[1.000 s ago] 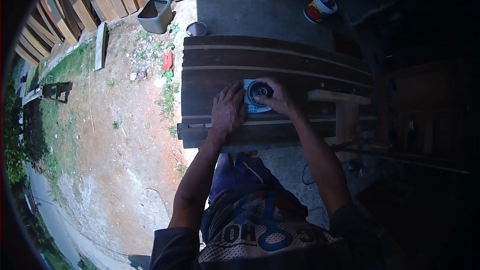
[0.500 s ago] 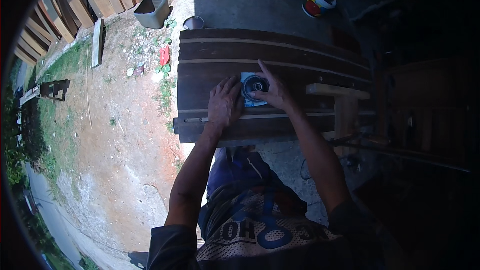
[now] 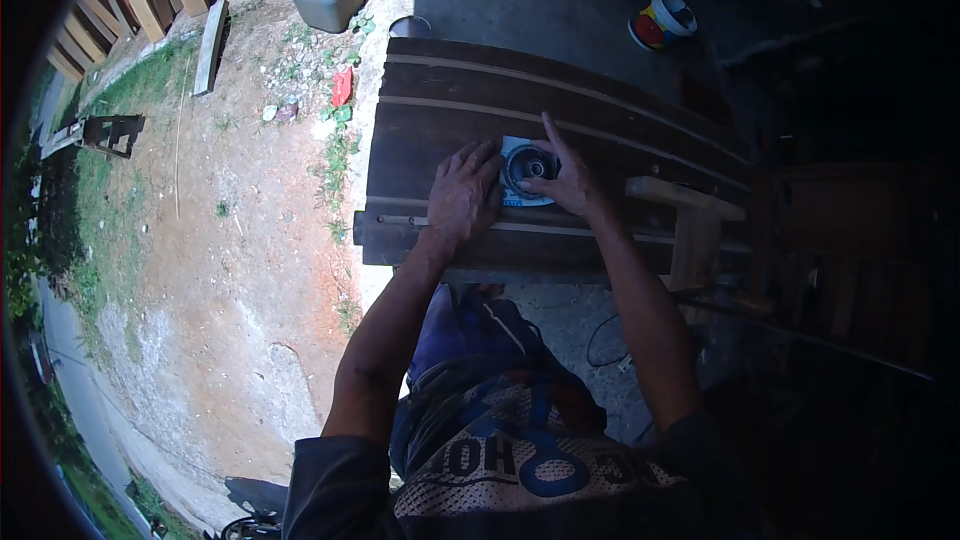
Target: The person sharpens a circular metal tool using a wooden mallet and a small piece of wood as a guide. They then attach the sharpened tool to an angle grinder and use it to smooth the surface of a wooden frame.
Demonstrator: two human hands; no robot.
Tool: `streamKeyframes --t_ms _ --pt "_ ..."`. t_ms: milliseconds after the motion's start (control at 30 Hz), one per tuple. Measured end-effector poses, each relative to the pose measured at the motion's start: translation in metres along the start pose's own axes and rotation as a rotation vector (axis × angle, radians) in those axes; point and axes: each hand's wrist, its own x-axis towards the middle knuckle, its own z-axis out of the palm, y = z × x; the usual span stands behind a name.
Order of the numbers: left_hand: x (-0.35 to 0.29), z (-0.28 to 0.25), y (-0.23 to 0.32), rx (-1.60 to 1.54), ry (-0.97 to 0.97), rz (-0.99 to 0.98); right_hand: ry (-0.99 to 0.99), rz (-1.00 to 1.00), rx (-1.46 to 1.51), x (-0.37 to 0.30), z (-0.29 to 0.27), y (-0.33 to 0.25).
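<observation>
A round black disc (image 3: 526, 166) — ringed at its centre — lies on a pale sheet (image 3: 511, 144).

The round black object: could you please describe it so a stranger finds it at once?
Find the dark, pale-striped tabletop. Just right of the left hand lies a pale sheet. On it, partly under the right hand, sits the round black object, set apart by its circular outline and ringed centre.

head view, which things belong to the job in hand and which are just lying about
Seemingly in use:
round black disc, under right hand
pale sheet beneath it
dark boards, under left hand

Seemingly lying about:
grey bin
red scrap
bucket
plank
</observation>
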Motion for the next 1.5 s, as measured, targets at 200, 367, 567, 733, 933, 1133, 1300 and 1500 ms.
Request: streamKeyframes --t_ms 200,367,567,733,933,1133,1300,1500 --pt "-0.002 0.001 0.001 -0.02 -0.001 0.004 0.006 0.004 0.053 -0.002 0.001 0.004" --pt "-0.001 0.001 0.0 -0.016 -0.001 -0.011 0.006 -0.024 -0.032 -0.001 0.001 0.0" --pt "0.0 0.001 0.002 -0.014 -0.007 -0.012 0.031 -0.069 -0.085 -0.002 0.003 0.005" --pt "0.0 0.001 0.001 0.007 -0.027 -0.018 0.022 -0.064 -0.098 -0.003 0.003 0.004" --pt "0.0 -0.002 0.003 -0.009 -0.013 -0.015 0.03 -0.107 -0.122 -0.001 0.006 0.007" --pt "0.0 -0.001 0.002 -0.014 -0.017 -0.01 0.036 -0.09 -0.098 -0.003 0.006 0.006" --pt "0.002 0.0 0.004 -0.004 -0.029 -0.017 0.015 -0.064 -0.066 -0.003 0.005 0.011" --pt "0.003 0.0 0.004 -0.004 -0.028 -0.029 -0.012 -0.013 0.154 -0.006 -0.002 0.02"
